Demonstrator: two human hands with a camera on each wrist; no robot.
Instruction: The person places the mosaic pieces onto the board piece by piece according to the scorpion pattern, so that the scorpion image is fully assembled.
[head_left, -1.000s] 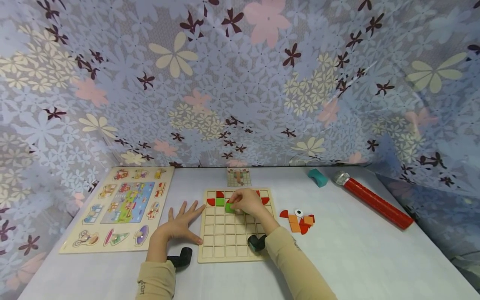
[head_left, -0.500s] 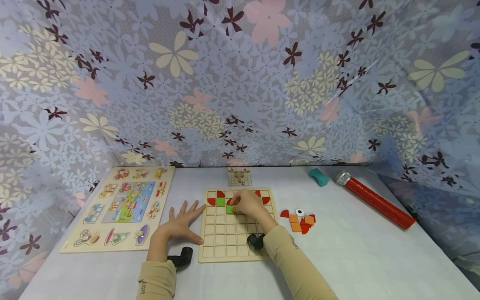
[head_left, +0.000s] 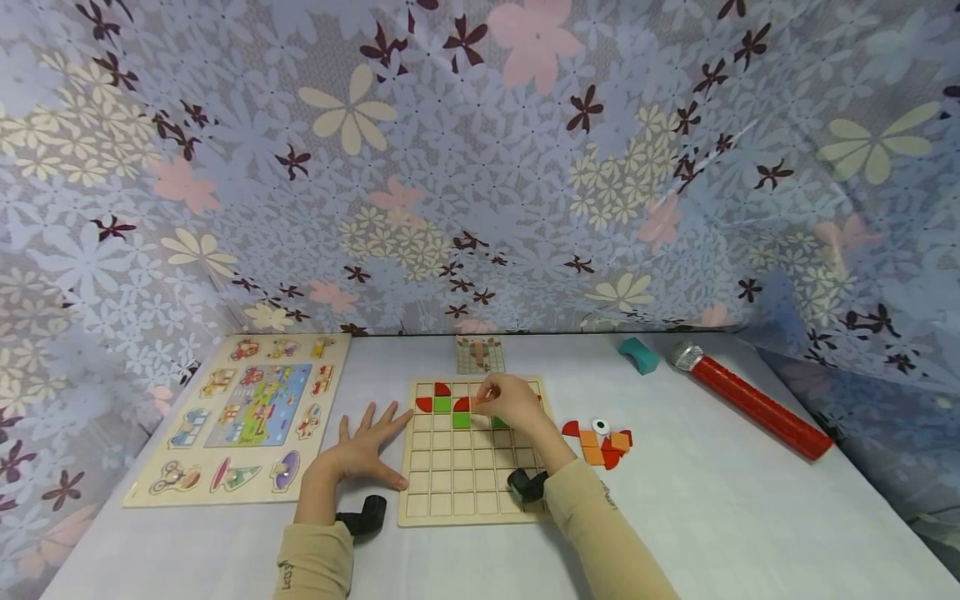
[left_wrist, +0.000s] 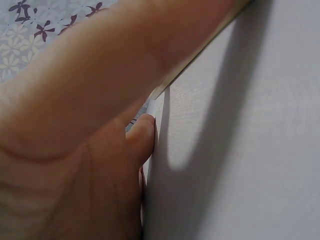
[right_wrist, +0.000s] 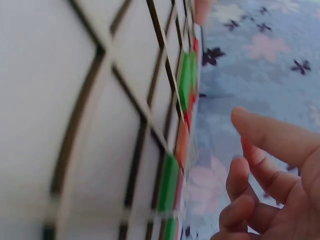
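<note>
A wooden grid board [head_left: 452,481] lies flat, its far rows partly filled with coloured tiles. My left hand [head_left: 360,450] is spread beside it, with index fingertip and thumb tip right at the board's left edge. Over the far rows is my right hand [head_left: 517,410], fingers bent near an orange square tile [head_left: 477,406]. In the right wrist view that orange tile [right_wrist: 183,140] sits in the grid, and the fingers stand apart from it with nothing between them. Left of it are a red quarter-round [head_left: 462,405] and a green tile [head_left: 461,420]; another green tile [head_left: 500,422] shows under the hand.
Loose red and orange pieces [head_left: 590,447] and a white round piece with a black dot [head_left: 600,426] lie right of the board. A pattern card [head_left: 481,357] is behind it. A picture puzzle [head_left: 258,408] lies left; a teal block [head_left: 638,356] and red microphone [head_left: 757,404] lie right.
My right hand has moved slightly right from the green tile and red quarter-round, which now show fully, to the orange tile. The left hand has stayed in place.
</note>
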